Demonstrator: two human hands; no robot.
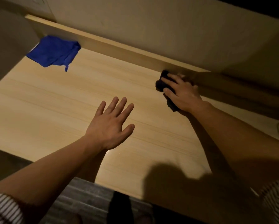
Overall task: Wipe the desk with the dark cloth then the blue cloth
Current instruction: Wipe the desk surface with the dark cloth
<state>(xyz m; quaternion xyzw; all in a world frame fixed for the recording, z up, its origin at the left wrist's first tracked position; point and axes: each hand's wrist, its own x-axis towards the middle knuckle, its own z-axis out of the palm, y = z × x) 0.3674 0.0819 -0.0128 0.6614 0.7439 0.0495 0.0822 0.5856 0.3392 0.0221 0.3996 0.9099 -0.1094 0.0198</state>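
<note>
The dark cloth (165,88) is pressed flat under the right hand (182,92) at the table's (54,110) far right for wiping, the left hand (110,125) is spread empty, and the blue cloth (53,52) is left far left for later.

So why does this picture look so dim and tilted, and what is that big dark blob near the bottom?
Head view: warm light falls on the desk middle; the far right side sinks into shadow around the right hand on the dark cloth. The blob is a cast shadow, likely the wearer's. The wide lens slants the edges. The blue cloth looks slightly soft.
</note>
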